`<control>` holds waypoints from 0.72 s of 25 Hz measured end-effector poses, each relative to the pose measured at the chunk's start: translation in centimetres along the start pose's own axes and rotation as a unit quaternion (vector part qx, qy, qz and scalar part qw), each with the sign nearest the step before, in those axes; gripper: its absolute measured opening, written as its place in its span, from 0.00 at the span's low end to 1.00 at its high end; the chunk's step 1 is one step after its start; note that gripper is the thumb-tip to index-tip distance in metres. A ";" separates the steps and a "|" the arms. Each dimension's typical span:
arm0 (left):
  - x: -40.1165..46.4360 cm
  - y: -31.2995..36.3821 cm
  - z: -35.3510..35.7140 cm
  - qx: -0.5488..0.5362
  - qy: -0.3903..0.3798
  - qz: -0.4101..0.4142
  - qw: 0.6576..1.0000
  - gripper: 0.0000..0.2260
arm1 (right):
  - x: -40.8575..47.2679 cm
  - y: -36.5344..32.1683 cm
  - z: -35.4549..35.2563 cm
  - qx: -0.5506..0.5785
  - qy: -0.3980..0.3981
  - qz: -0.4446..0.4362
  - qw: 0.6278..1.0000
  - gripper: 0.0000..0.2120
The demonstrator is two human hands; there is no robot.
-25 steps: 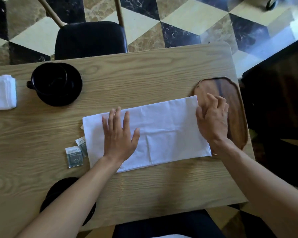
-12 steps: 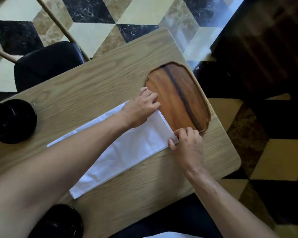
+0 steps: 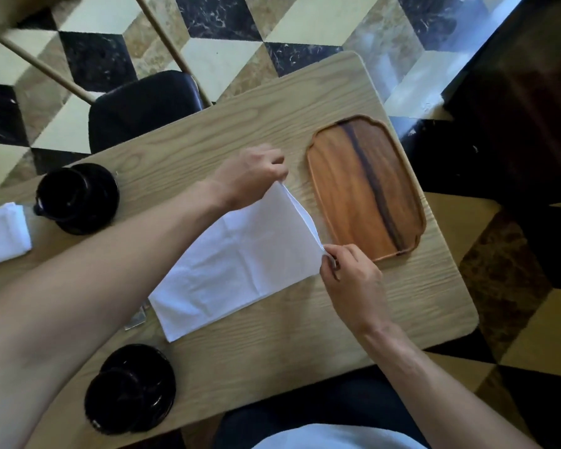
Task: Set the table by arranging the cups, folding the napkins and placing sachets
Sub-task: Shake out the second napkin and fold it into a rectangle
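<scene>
A white napkin (image 3: 240,260) lies folded in a long strip across the wooden table (image 3: 386,312). My left hand (image 3: 253,176) pinches its far right corner and my right hand (image 3: 350,273) pinches its near right corner; that end is lifted off the table. A black cup on a black saucer (image 3: 76,199) stands at the far left, and another black cup on a saucer (image 3: 130,388) at the near edge. A folded white napkin (image 3: 4,233) lies at the left edge. A sachet (image 3: 136,317) peeks out under my left forearm.
A brown wooden tray (image 3: 363,186) lies at the table's right end, just beyond the napkin. A black chair (image 3: 143,105) stands at the far side. The floor is chequered marble, with a dark cabinet (image 3: 525,108) to the right.
My left hand left the middle of the napkin and reached across to its right end. Both hands now pinch the right corners and have raised that edge.
</scene>
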State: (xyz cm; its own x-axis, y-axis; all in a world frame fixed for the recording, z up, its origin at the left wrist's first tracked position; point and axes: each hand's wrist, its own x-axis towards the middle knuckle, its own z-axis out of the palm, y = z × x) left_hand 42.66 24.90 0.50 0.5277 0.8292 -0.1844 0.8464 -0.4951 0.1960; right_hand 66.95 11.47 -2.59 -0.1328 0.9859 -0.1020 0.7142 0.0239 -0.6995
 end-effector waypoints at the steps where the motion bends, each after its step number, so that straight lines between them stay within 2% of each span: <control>1: -1.2 -0.7 -0.5 -0.001 0.007 -0.012 1.000 0.11 | -0.4 -1.1 0.4 0.004 -0.006 -0.031 0.999 0.09; 4: -5.9 -3.1 -1.1 -0.014 0.016 -0.052 0.998 0.06 | -1.9 -4.6 3.0 0.021 -0.031 -0.112 0.993 0.09; 8: -14.1 -6.4 0.1 -0.017 0.043 -0.028 0.999 0.06 | -4.4 -9.4 8.7 0.013 -0.093 -0.168 0.981 0.10; 13: -23.8 -10.3 2.7 -0.039 0.080 -0.059 0.994 0.08 | -8.2 -13.7 15.3 -0.011 -0.180 -0.179 0.967 0.12; 18: -27.9 -11.6 6.4 -0.086 0.073 -0.104 0.988 0.11 | -9.9 -15.1 19.5 -0.047 -0.217 -0.185 0.957 0.12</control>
State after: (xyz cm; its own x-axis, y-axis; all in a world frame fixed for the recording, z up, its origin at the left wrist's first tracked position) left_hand 18.59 5.88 -2.76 0.3175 0.9429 -0.1003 0.9042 -0.2692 0.3316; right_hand 44.10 -1.89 -4.81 -0.6474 0.7457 -0.1572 0.6187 0.3938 -0.6798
